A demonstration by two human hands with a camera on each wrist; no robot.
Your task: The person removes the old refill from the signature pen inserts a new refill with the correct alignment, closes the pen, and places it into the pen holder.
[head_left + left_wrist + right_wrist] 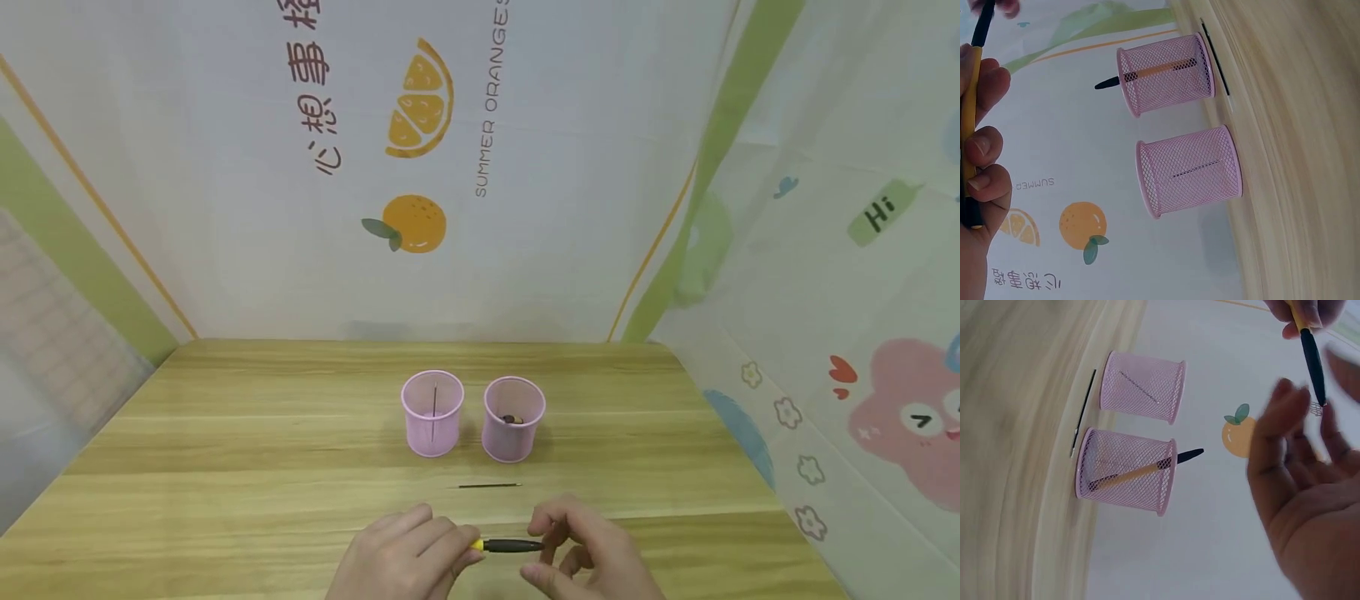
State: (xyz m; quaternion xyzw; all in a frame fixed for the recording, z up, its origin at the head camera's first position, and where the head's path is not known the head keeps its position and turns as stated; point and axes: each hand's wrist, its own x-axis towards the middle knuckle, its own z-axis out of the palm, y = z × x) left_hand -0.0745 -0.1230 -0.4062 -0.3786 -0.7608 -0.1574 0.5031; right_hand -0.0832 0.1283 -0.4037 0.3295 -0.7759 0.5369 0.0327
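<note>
My left hand (405,554) grips a yellow ballpoint pen (971,106) along its barrel, fingers curled round it. The pen's black front section (513,546) sticks out to the right, lying nearly level over the table. Close to its tip is my right hand (588,550), thumb and fingers loosely bent and spread, with nothing held between them. In the right wrist view the black point (1319,394) ends among those fingertips. A thin dark pen refill (489,485) lies on the table beyond the hands.
Two pink mesh pen cups stand behind the refill. The left cup (432,437) contains a thin dark refill (434,400); the right cup (507,446) contains a yellow and black pen (1129,476). A printed cloth (562,208) hangs behind the wooden table (225,467).
</note>
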